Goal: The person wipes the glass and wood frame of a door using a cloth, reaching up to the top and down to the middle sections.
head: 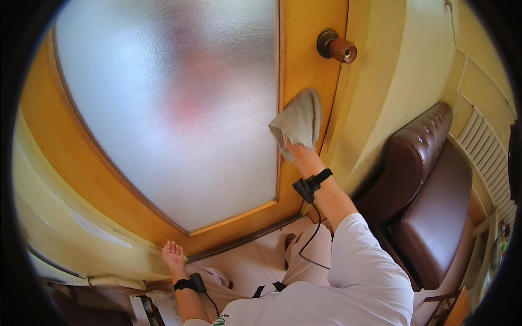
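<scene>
A grey cloth [301, 116] drapes over my right hand [294, 145], hiding most of its fingers. The hand holds the cloth against the right stile of a yellow-brown wooden door [304, 69], below its round wooden doorknob [341, 50]. A large frosted glass pane [171, 134] fills the door's middle, with a blurred reddish patch in it. Low on the left, my left hand [174, 254] holds nothing, its palm turned up and fingers a little bent, near the door's lower left corner.
To the right stands a brown leather sofa [436, 220] with a tufted back. A yellow wall [379, 81] meets the door frame. White pipes [116, 282] run low at left. A slatted white radiator [485, 142] is at far right. Beneath me lies a tiled floor [261, 261].
</scene>
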A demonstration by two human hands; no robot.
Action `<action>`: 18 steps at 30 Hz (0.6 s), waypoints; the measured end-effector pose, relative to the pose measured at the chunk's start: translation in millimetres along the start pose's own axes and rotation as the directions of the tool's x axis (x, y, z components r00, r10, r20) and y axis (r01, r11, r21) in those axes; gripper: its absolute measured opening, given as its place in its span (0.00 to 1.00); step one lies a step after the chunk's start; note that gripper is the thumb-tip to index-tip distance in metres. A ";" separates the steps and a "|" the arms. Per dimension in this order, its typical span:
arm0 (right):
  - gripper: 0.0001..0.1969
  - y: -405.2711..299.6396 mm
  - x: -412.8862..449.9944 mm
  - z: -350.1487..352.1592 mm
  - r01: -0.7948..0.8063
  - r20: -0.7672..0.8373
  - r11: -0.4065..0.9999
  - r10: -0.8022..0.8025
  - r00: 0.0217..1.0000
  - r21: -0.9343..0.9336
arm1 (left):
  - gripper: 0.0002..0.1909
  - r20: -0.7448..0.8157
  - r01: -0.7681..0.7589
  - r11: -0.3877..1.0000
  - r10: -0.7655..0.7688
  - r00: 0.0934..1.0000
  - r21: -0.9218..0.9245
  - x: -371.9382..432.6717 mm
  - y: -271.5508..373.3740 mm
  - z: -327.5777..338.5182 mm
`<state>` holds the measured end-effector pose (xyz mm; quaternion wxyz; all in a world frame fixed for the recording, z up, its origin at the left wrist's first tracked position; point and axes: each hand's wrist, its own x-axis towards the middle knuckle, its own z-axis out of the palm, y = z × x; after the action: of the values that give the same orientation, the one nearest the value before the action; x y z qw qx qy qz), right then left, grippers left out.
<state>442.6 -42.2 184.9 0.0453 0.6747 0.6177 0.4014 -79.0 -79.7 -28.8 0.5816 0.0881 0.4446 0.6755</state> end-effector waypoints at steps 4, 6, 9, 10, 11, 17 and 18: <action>0.29 45.7 35.2 -22.6 -0.025 0.016 0.998 0.026 1.000 -0.055 | 0.15 -0.020 0.005 1.000 -0.005 1.000 0.019 -3.9 0.3 3.0; 0.29 63.4 43.4 -30.1 -0.050 0.099 0.999 0.051 0.994 -0.008 | 0.15 -0.025 -0.005 1.000 0.006 1.000 0.015 -2.9 0.3 0.2; 0.28 64.3 37.0 -32.4 -0.172 0.253 0.960 0.113 0.961 0.220 | 0.15 -0.020 -0.027 1.000 0.027 0.999 0.004 -0.5 2.2 -6.6; 0.28 62.7 34.0 -36.1 -0.285 0.337 0.885 0.159 0.928 0.367 | 0.15 -0.003 -0.032 0.999 0.032 0.999 -0.002 -1.5 0.5 -5.2; 0.28 54.9 31.5 -10.3 -0.280 0.334 0.888 0.157 0.930 0.364 | 0.15 -0.005 -0.030 1.000 0.030 1.000 -0.008 -1.8 -1.4 -3.0; 0.28 -8.4 -18.6 23.0 0.050 0.164 0.976 -0.015 0.986 -0.212 | 0.15 0.007 -0.015 0.999 0.016 1.000 -0.036 -2.5 -1.5 -1.9; 0.28 -17.0 -24.1 2.5 0.048 0.161 0.977 -0.014 0.987 -0.210 | 0.15 0.008 -0.008 0.999 0.008 1.000 -0.036 -1.3 -0.6 -4.1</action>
<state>432.5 -58.1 162.0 0.1727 0.6859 0.5762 0.4095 -80.8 -82.9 -31.2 0.5822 0.0819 0.4295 0.6854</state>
